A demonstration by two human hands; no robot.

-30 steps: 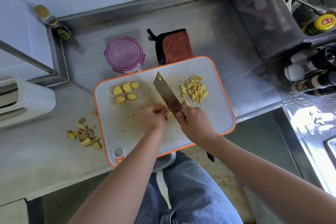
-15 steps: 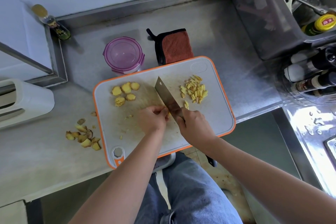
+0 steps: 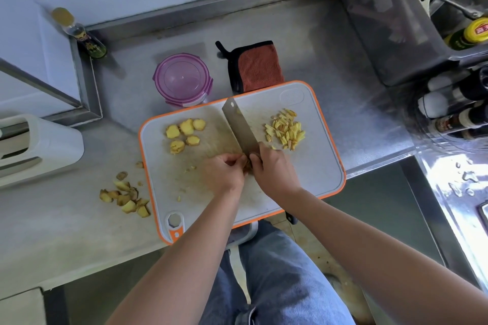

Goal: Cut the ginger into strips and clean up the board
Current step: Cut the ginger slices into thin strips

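A white cutting board with an orange rim (image 3: 317, 166) lies on the steel counter. Several round ginger slices (image 3: 184, 132) sit on its left part, and a pile of cut ginger strips (image 3: 285, 130) on its right. My right hand (image 3: 274, 169) grips the handle of a cleaver (image 3: 239, 126), blade down on the board and pointing away from me. My left hand (image 3: 224, 173) has curled fingers pressed against the blade's left side; the ginger under them is hidden.
Ginger peel scraps (image 3: 126, 195) lie on the counter left of the board. Behind the board stand a purple-lidded container (image 3: 182, 79) and an orange cloth (image 3: 257, 66). Bottles (image 3: 454, 111) crowd the right, a white knife block (image 3: 39, 145) the left.
The cleaver has shifted slightly left toward my left hand, whose fingers have drawn back a little. The strip pile and slices have not moved.
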